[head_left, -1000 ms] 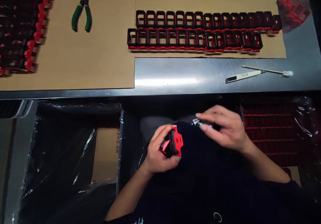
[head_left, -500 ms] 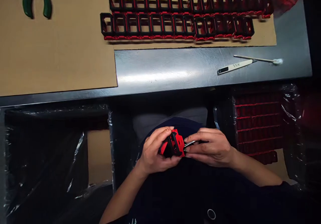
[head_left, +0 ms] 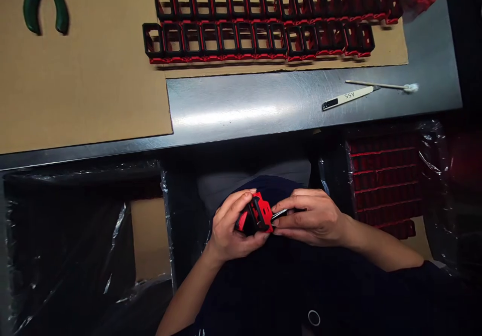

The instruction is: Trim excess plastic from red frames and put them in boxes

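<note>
My left hand (head_left: 230, 225) is closed around a red-and-black plastic housing (head_left: 259, 214), held tilted in front of my body, with its red face turned to the right. My right hand (head_left: 314, 218) pinches slim silvery tweezers (head_left: 279, 214) between thumb and fingers. Their tips point at the housing's red side; whether they touch it is hidden by my fingertips. Both hands are below the table edge, over my lap.
Two rows of similar housings (head_left: 229, 42) stand on cardboard (head_left: 86, 90) on the metal table (head_left: 241, 105). A cream-handled tool (head_left: 348, 97), a cotton swab (head_left: 376, 84) and green-handled pliers (head_left: 33, 4) lie there. Plastic-lined bins flank me; the right one holds rows of red-and-black parts (head_left: 384, 185).
Both hands, with the housing and the tweezers, show slightly further left in view. The table scene has also shifted and tilted a little as the camera moved. The grips look unchanged.
</note>
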`<state>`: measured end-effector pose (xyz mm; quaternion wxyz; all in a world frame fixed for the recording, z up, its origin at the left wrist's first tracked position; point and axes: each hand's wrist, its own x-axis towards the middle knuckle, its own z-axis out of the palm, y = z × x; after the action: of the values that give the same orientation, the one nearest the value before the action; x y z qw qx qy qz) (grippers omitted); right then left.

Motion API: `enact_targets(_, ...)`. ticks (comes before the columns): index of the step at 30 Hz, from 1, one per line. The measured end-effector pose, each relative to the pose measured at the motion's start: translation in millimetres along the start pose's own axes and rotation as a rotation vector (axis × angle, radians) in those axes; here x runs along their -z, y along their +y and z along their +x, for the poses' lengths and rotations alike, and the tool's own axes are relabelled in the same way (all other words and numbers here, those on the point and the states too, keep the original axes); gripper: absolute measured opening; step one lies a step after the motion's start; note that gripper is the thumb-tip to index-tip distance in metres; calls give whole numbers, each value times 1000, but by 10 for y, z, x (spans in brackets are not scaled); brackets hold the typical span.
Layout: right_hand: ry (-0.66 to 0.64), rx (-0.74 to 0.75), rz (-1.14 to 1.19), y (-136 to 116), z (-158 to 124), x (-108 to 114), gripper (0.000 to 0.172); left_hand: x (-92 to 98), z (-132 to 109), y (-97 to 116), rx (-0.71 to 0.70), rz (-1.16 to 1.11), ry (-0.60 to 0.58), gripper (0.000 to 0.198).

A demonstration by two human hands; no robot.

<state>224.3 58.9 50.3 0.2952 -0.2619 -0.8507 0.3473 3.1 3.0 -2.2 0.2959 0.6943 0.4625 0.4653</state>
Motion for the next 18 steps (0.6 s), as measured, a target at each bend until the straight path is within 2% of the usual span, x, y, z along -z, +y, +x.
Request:
enact_targets(11,-56,-78,-67,-69,26,17,13,7,-16,-41,-24,29,-11,78)
enact_targets(18,-75,-69,-73,-85,39,33,18,44,-22,-54,-18,39,-39,79)
